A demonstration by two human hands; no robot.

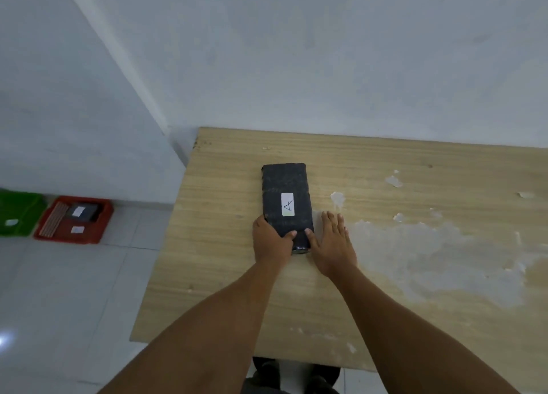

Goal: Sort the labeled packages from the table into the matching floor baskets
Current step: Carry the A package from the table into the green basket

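Observation:
A black wrapped package (286,186) with a white label marked "A" lies on the wooden table (385,245), long side pointing away from me. My left hand (271,241) grips its near left corner, thumb on top. My right hand (333,245) lies at its near right edge, thumb on the package, fingers flat on the table. On the floor to the left stand a red basket (98,224) holding a dark labeled package and a ribbed item, and a green basket (22,212), partly cut off by the frame edge.
The table stands against a white wall, its left edge near the room corner. Peeled white patches mark the tabletop at the right. Pale floor tiles lie between the table and the baskets. My feet show under the near table edge.

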